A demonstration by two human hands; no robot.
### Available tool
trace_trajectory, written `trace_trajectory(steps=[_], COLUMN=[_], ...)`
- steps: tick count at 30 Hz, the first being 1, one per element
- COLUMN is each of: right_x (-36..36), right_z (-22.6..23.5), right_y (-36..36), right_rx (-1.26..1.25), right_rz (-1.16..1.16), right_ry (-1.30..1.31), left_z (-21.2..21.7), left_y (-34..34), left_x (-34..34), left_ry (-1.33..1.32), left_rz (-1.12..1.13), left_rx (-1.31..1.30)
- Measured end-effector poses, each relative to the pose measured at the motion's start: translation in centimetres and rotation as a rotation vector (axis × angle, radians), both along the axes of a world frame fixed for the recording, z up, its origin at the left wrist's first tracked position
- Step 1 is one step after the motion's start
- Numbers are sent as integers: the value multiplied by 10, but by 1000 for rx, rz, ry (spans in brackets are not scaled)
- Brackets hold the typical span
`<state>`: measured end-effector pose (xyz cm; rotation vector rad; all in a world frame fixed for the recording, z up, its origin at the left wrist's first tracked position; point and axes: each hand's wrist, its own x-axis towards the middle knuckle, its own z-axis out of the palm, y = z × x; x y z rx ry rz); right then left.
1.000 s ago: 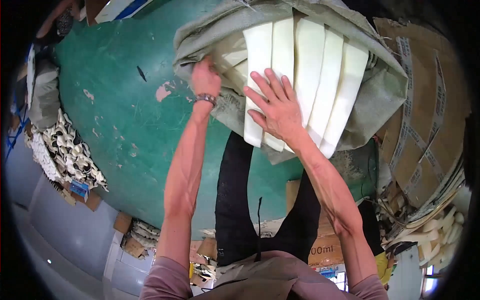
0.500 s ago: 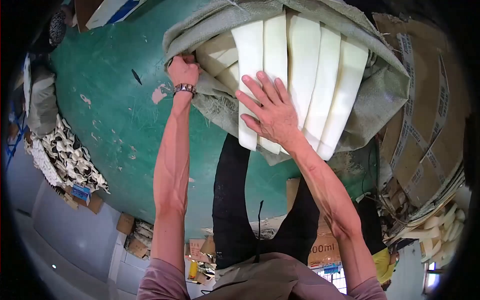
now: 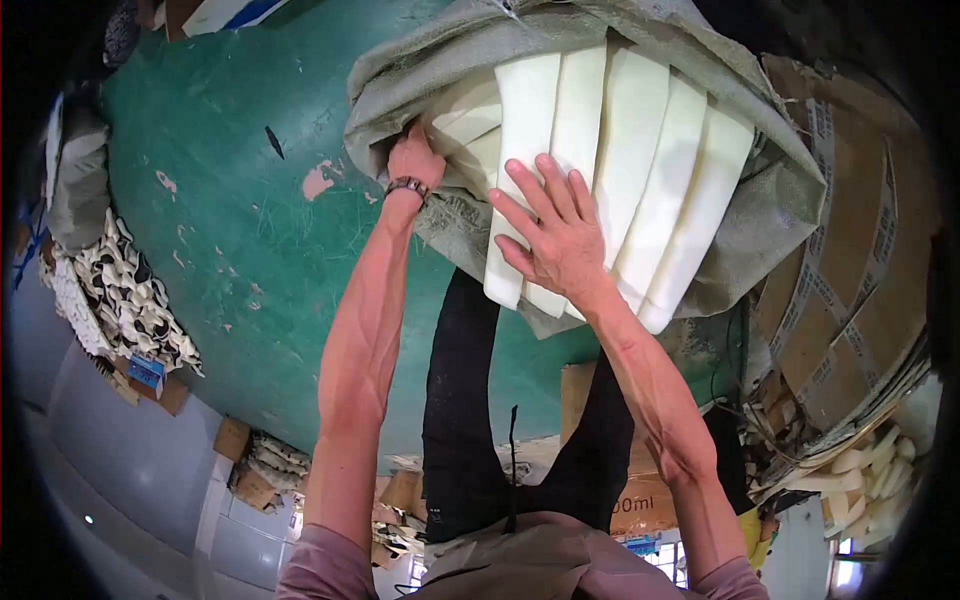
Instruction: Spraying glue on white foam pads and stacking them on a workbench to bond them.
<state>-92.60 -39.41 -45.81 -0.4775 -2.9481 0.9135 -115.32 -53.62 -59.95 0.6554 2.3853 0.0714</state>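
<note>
A grey-green woven sack (image 3: 755,235) lies with its mouth wide, its rim folded back around several long, flat white strips (image 3: 630,115) that look like foam. The strips fan side by side, their near ends jutting over the sack's lower edge. At the sack's left rim is my left hand (image 3: 416,165), closed on the fabric, its fingertips hidden in the fold. My right hand (image 3: 562,240) rests palm down on the strips at left of centre, fingers spread. Paler pieces (image 3: 470,120) lie deeper in the sack beside my left hand.
Green floor (image 3: 230,270) with worn patches stretches left of the sack. Flattened brown cardboard (image 3: 850,240) with tape stands at the right, above a heap of cream-coloured pieces (image 3: 880,475). A pile of black-and-cream pieces (image 3: 130,295) lies far left. A carton (image 3: 645,500) is behind my legs.
My left hand has moved right and slightly down, deeper into the sack's left fold. The sack and strips sit slightly further right in view. My right hand stays spread on the strips.
</note>
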Motion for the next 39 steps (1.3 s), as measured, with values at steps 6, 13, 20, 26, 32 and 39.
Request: trace_trajectory(steps=[6, 13, 20, 26, 32, 39], right_x=[-13, 2, -2, 1, 74, 131], right_z=[2, -1, 4, 29, 63, 86], right_y=[-5, 3, 2, 19, 42, 46], right_rx=[34, 64, 45, -107, -141, -106], right_rz=[-4, -12, -16, 2, -157, -74], right_ry=[46, 35, 57, 44, 21, -277], left_z=[1, 18, 45, 113, 157, 171], left_y=[-44, -23, -22, -1, 33, -10], left_x=[-4, -95, -64, 75, 123, 96], left_ry=[-182, -147, -186, -825, -482, -413], left_rz=[212, 541, 477, 549, 198, 227], left_rx=[277, 514, 522, 632, 615, 292])
